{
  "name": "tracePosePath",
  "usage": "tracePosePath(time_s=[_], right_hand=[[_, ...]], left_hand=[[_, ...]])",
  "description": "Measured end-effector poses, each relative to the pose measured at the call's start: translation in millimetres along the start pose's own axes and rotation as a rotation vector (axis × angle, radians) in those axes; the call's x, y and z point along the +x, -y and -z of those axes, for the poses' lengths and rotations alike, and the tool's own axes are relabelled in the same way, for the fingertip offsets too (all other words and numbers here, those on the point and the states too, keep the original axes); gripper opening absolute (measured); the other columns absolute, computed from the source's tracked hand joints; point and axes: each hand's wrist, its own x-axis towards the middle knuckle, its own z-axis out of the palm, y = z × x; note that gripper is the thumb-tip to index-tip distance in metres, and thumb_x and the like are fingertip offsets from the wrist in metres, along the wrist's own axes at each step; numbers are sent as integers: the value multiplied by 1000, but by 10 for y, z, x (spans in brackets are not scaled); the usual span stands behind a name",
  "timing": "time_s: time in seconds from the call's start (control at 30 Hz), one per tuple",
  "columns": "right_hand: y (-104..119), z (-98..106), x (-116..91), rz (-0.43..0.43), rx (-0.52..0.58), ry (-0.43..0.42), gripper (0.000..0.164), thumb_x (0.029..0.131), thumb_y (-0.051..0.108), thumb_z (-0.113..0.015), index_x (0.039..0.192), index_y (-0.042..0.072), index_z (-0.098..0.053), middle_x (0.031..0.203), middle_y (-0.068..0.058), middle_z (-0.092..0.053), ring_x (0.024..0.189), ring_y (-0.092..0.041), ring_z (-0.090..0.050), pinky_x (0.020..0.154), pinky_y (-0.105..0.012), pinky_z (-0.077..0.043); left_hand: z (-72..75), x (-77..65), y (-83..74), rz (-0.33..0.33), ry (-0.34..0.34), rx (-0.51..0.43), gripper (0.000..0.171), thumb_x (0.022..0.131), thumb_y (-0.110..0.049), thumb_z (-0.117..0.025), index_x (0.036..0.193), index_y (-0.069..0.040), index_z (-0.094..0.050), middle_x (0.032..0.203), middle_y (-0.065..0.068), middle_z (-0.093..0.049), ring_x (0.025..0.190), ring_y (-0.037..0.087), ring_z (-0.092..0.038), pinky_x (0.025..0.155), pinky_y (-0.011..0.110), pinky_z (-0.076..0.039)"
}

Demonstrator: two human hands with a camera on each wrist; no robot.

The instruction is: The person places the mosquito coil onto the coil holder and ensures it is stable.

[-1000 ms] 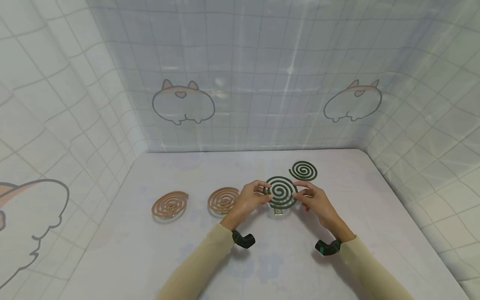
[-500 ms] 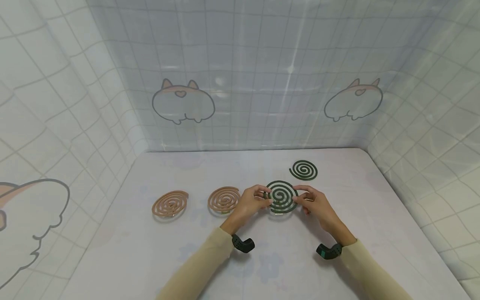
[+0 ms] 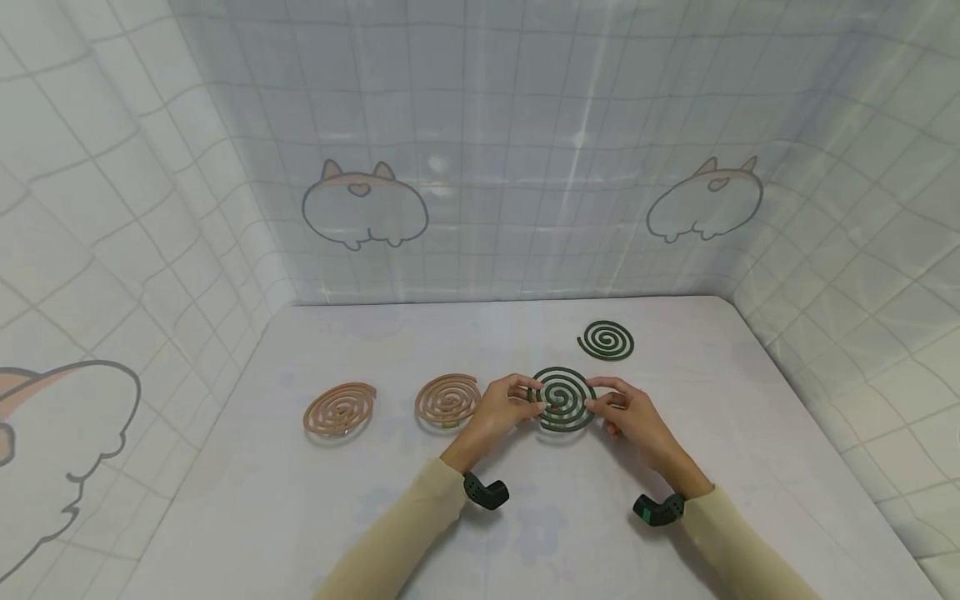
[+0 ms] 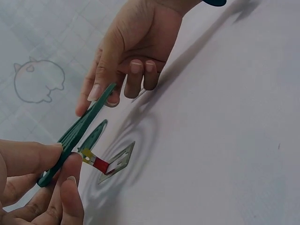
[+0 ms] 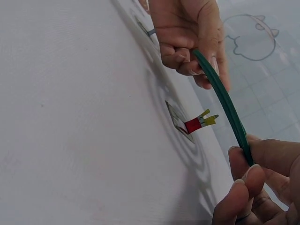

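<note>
Over right half of table (image 3: 300,500), short of far edge | by left hand (image 3: 506,403) and right hand (image 3: 632,412), pinched at opposite sides, likely for balance: green coil (image 5: 229,106) | beneath, apart from coil, splayed probably for support: stand (image 5: 192,125) | since a second ago: lowered, now covering stand in head view

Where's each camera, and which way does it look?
Head: on the head, facing forward and down at the table; sleeves, left grip and right grip show.
Left wrist: on that wrist, facing the held coil; both grips show.
Right wrist: on that wrist, facing the held coil; both grips show.
Both wrist views share held coil and stand.
</note>
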Motion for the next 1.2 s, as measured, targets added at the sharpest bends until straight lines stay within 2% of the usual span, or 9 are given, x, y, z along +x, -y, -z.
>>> tracePosePath(time_s=[0.37, 0.8, 1.2], right_hand=[[-36, -15, -2, 1, -22, 10, 48, 95, 23, -78, 138, 15, -60, 97, -10, -69, 59, -15, -48, 52, -26, -45], [-25, -15, -12, 16, -23, 38, 48, 98, 15, -73, 142, 6, -56, 97, -14, -69, 59, -15, -47, 52, -27, -45], [-46, -57, -4, 7, -73, 16, 46, 97, 19, -76, 138, 8, -60, 93, -10, -69, 58, -14, -48, 50, -25, -45]], left_hand=[[-1, -21, 30, 22, -9, 9, 31, 92, -14, -79, 122, -12, -71, 113, 9, -61, 82, 19, -69, 67, 32, -51], [-6, -14, 69, 25, -7, 0, 30, 91, -14, -81, 120, -10, -70, 110, 10, -63, 81, 16, -69, 66, 29, -50], [-1, -15, 93, 24, -2, -3, 29, 91, -13, -81, 118, -11, -70, 106, 10, -65, 78, 18, -68, 67, 29, -52]])
